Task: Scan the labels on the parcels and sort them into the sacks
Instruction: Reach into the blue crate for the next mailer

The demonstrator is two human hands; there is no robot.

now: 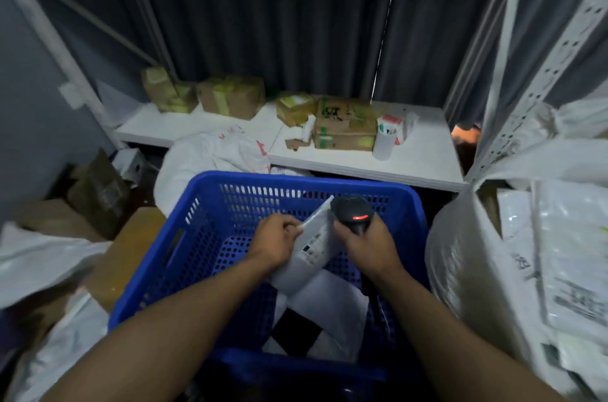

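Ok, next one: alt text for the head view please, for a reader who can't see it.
The person's left hand grips a grey parcel while the right hand holds a black scanner, red light lit, beside it, both over a blue plastic crate. A filled white sack stands to the right.

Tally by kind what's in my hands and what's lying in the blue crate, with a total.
Scanner: 1, black, gripped by the right hand.
Grey parcel: 1, pinched by the left hand over the blue crate.
White parcel: 1, lying in the crate, with a black patch; any others are hidden.
Total: 3
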